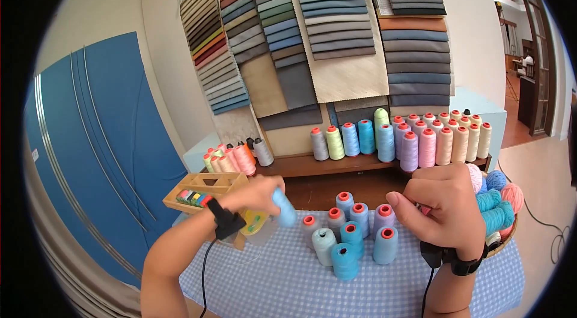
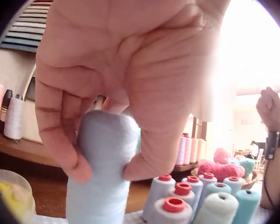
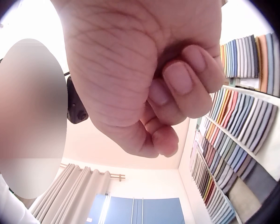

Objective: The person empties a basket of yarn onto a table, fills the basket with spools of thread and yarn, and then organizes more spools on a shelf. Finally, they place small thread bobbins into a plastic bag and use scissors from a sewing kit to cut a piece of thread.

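My left hand [image 1: 259, 193] grips a light blue thread cone [image 2: 102, 172] by its upper part, fingers on one side and thumb on the other. The cone is tilted in the head view, left of a cluster of thread cones on the checked cloth. That cluster has teal cones [image 1: 345, 261], a pale mint cone [image 1: 324, 247], blue cones [image 1: 385, 246] and greyish or lilac cones [image 1: 383, 219], several with red tops. My right hand [image 1: 442, 207] is raised right of the cluster. Its fingers [image 3: 179, 79] are curled in toward the palm, and nothing shows in them.
A wooden divided box [image 1: 210, 184] and a clear tub with yellow contents [image 1: 255, 222] stand at the left. Behind, a brown shelf [image 1: 294, 166] bears rows of thread cones. A basket of yarn balls [image 1: 496, 216] is at the right. Fabric swatches [image 1: 336, 6] hang on the wall.
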The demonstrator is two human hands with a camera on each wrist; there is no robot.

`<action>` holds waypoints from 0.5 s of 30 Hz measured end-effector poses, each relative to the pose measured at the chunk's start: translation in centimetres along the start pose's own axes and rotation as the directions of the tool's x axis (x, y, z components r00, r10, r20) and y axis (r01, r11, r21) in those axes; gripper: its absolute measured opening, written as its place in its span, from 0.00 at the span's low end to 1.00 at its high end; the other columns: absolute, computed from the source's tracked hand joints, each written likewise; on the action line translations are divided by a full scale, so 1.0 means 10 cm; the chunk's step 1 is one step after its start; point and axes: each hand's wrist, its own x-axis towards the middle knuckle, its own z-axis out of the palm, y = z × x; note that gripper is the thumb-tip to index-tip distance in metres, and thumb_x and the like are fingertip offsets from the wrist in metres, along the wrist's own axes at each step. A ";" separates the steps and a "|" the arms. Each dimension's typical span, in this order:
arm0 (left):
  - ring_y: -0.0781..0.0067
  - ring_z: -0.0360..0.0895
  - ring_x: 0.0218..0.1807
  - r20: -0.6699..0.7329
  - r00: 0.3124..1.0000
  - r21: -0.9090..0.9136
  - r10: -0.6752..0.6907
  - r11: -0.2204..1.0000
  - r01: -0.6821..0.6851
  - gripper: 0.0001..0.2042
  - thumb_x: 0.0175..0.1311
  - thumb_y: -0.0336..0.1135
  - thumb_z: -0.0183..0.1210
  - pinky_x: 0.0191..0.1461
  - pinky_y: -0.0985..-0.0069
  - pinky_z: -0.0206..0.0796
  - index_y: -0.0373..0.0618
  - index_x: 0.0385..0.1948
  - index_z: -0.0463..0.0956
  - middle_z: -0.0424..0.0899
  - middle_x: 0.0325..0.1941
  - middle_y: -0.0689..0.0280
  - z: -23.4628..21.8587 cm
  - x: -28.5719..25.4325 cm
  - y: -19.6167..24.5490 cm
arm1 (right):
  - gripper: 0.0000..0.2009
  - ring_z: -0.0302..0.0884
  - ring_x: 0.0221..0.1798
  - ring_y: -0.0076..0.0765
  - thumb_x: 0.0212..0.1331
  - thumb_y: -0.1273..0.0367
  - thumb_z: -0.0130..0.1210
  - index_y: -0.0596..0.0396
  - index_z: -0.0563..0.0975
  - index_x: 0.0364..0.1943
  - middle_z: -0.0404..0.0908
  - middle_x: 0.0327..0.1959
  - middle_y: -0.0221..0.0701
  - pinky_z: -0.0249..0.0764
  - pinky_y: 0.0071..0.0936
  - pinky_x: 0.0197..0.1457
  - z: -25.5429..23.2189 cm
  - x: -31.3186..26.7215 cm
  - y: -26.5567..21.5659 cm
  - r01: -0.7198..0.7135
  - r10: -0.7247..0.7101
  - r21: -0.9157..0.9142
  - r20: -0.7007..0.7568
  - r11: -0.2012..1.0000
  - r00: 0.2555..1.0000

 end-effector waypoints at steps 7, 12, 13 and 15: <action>0.72 0.82 0.33 -0.303 0.944 -0.104 -0.132 0.989 0.105 0.28 0.45 0.36 0.72 0.34 0.74 0.75 0.36 0.51 0.75 0.82 0.34 0.62 -0.29 0.65 -0.46 | 0.17 0.65 0.13 0.39 0.53 0.71 0.66 0.57 0.71 0.12 0.66 0.10 0.32 0.59 0.35 0.18 0.00 0.00 0.02 0.010 -0.010 -0.005 -0.006 1.000 1.000; 0.72 0.84 0.26 -0.295 0.893 -0.433 -0.341 0.881 0.193 0.32 0.45 0.38 0.73 0.29 0.76 0.78 0.29 0.54 0.75 0.84 0.32 0.58 -0.20 1.03 -0.55 | 0.18 0.65 0.13 0.40 0.54 0.71 0.66 0.56 0.71 0.12 0.66 0.10 0.32 0.59 0.35 0.18 -0.03 -0.01 0.04 0.002 -0.002 -0.016 -0.015 1.000 1.000; 0.72 0.84 0.26 -0.290 0.896 -0.433 -0.337 0.881 0.191 0.32 0.45 0.38 0.73 0.29 0.76 0.78 0.29 0.54 0.75 0.84 0.32 0.58 -0.16 1.10 -0.57 | 0.18 0.65 0.13 0.39 0.54 0.71 0.66 0.55 0.71 0.12 0.66 0.10 0.31 0.59 0.35 0.18 -0.04 -0.01 0.05 0.013 -0.013 -0.019 -0.018 1.000 1.000; 0.72 0.84 0.25 -0.343 0.859 -0.426 -0.381 0.878 0.219 0.33 0.45 0.38 0.73 0.27 0.76 0.78 0.26 0.53 0.74 0.84 0.30 0.58 -0.10 1.23 -0.59 | 0.18 0.65 0.13 0.39 0.54 0.71 0.66 0.55 0.71 0.12 0.66 0.10 0.31 0.59 0.35 0.18 -0.04 -0.01 0.06 0.016 -0.017 -0.025 -0.021 1.000 1.000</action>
